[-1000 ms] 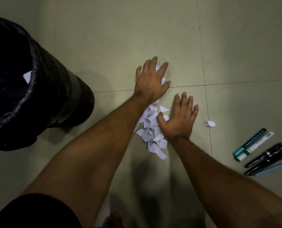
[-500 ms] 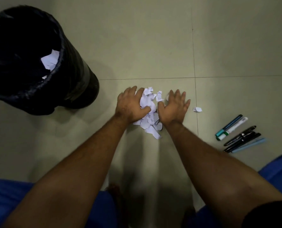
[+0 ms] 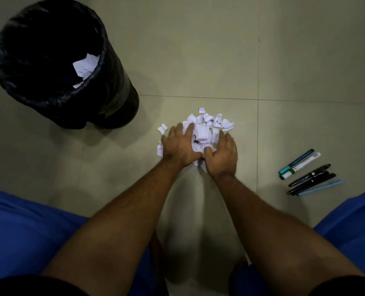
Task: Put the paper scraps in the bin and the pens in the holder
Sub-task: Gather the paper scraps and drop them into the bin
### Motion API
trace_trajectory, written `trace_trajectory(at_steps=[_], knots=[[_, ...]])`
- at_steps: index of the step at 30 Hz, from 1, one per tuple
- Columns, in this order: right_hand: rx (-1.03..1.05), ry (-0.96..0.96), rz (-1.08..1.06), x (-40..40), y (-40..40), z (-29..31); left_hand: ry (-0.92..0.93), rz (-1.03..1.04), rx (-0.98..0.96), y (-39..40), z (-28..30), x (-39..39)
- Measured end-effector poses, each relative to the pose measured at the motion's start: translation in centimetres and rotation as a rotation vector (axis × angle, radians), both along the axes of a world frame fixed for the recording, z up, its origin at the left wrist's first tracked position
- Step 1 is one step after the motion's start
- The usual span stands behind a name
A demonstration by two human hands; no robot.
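Left hand [image 3: 180, 147] and right hand [image 3: 223, 155] cup paper scraps [image 3: 202, 133] from both sides, fingers curled, to lift pile together. Bin [image 3: 104, 99] left of pile; pens [image 3: 305, 173] right, untouched.

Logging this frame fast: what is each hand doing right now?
Left hand: fingers curled, gathering the paper scraps on the floor.
Right hand: fingers curled, gathering the same scraps.
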State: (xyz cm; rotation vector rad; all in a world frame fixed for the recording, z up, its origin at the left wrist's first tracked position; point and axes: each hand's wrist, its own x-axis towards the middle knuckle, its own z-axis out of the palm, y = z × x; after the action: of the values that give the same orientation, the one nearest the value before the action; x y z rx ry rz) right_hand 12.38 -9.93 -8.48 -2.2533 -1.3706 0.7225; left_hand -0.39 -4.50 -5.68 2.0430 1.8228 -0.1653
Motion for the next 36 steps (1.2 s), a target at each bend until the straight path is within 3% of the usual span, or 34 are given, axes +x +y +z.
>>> trace_trajectory(at_steps=[2, 5, 9, 11, 14, 22, 24, 29, 36], knots=[[-0.01, -0.024, 0.077, -0.2, -0.7, 0.2, 0.073, 0.131, -0.063, -0.7, 0.3, -0.7], [-0.054, -0.131, 0.248, -0.8, -0.9, 0.7, -0.037, 0.349, -0.22, -1.3, 0.5, -1.3], [-0.228, -0.214, 0.429, -1.6, -0.8, 1.0, 0.011, 0.286, -0.215, -1.2, -1.0, -0.6], [-0.22, -0.262, 0.462, -2.1, -0.9, 0.9, 0.033, 0.235, -0.198, -1.6, -0.7, 0.2], [-0.101, -0.27, 0.409, -2.4, -0.5, 1.1, 0.048, 0.134, -0.138, -2.1, 0.0, 0.9], [-0.182, -0.042, 0.301, -0.9, 0.5, 0.7, -0.009, 0.071, -0.088, -2.0, -0.6, -0.2], [-0.155, 0.045, 0.19, -1.0, 0.9, 0.8, -0.087, 0.156, -0.101, -1.9, -0.1, -0.3], [-0.114, 0.301, -0.077, -2.3, 1.9, 3.3, -0.317, 0.593, -0.04, -1.1, 2.8, -0.6], [-0.031, 0.567, -0.289, -3.8, 4.1, 9.9, -0.496, 0.693, 0.089, 0.7, 9.7, -0.8]])
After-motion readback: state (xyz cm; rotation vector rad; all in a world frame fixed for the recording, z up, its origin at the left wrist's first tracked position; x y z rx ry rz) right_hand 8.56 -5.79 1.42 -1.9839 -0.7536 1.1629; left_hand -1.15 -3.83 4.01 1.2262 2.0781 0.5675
